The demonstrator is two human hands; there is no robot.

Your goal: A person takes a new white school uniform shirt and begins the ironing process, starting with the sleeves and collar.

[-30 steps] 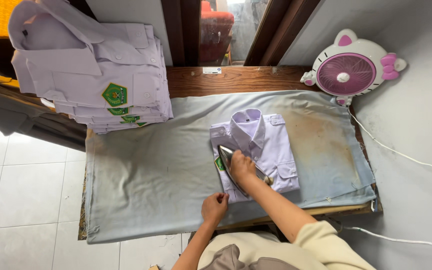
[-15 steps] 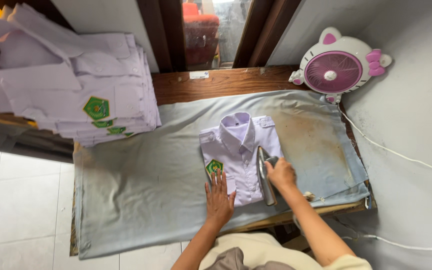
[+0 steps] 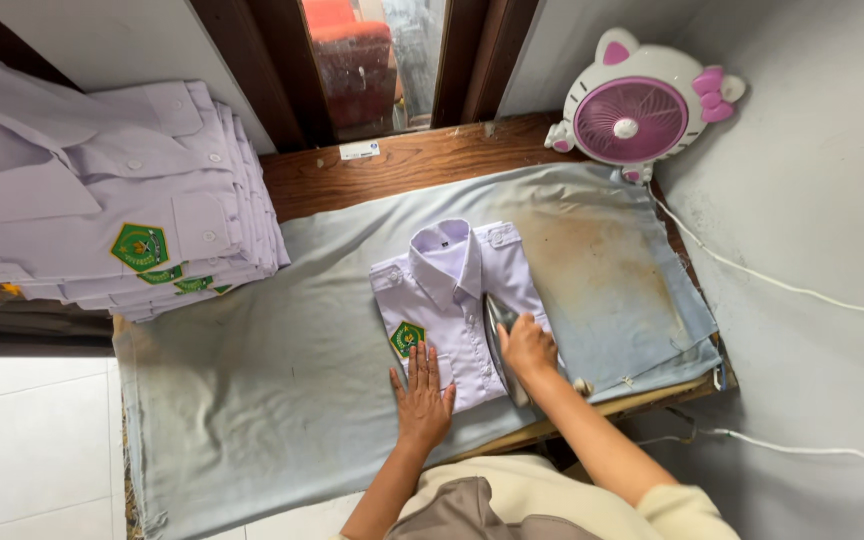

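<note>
my left hand (image 3: pixel 422 398) lies spread flat on the folded shirt (image 3: pixel 457 305); my right hand (image 3: pixel 529 345) grips the iron (image 3: pixel 498 318) on its right edge.

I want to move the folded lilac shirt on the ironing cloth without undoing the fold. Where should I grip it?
Probably slide both hands under the folded shirt from its long left and right edges, once the iron is off. It lies flat, collar away from the person, so gripping the collar alone might let the fold drop open.

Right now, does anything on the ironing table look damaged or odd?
Yes. The grey cloth has a large brown stain to the right of the folded shirt, like a scorch or rust mark. The right hand holds the iron beside it.
</note>
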